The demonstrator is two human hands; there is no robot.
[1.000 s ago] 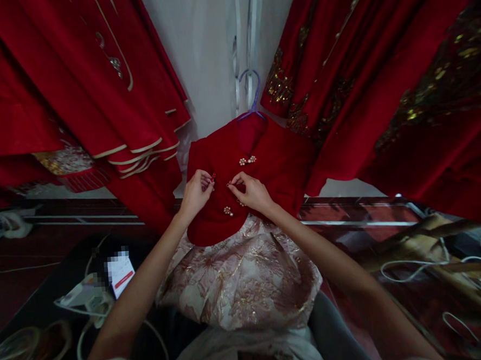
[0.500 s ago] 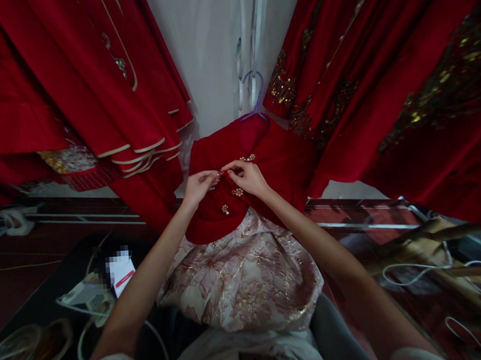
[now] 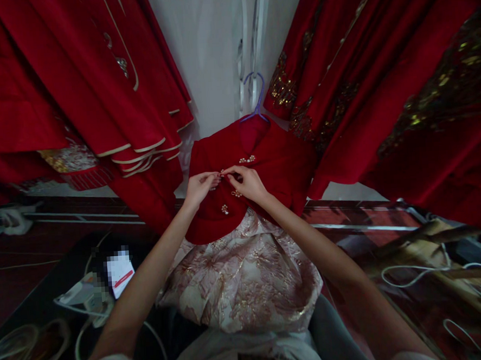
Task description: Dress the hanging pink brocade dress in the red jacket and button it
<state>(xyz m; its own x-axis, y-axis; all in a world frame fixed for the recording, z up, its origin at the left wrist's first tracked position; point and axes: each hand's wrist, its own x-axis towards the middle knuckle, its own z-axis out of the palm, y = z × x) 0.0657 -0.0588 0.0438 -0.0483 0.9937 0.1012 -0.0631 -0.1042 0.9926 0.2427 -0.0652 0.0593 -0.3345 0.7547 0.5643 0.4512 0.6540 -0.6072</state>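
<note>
A red garment (image 3: pixel 287 150) hangs on a purple hanger (image 3: pixel 257 105) in front of me, over a pale pink-and-gold floral brocade skirt (image 3: pixel 246 277). Jewelled flower-like fasteners run down its front: one pair near the neck (image 3: pixel 247 159) and a single one near the hem (image 3: pixel 225 209). My left hand (image 3: pixel 199 189) and my right hand (image 3: pixel 249 183) meet at the chest, thumbs and fingers pinched on a small jewelled fastener (image 3: pixel 222 173). Just below my right hand another fastener (image 3: pixel 236 193) is partly covered. Fine details between the fingertips are too small to make out.
Red garments with pale edging (image 3: pixel 109 101) hang at the left, gold-sequinned red ones (image 3: pixel 427 109) at the right. A lit phone (image 3: pixel 121 274) lies on a black surface at lower left, by a cable. Clutter with white cords (image 3: pixel 417 269) lies lower right.
My right hand has shifted slightly down, now covering more of the fastener below it. Both hands stay pinched together at the same fastener.
</note>
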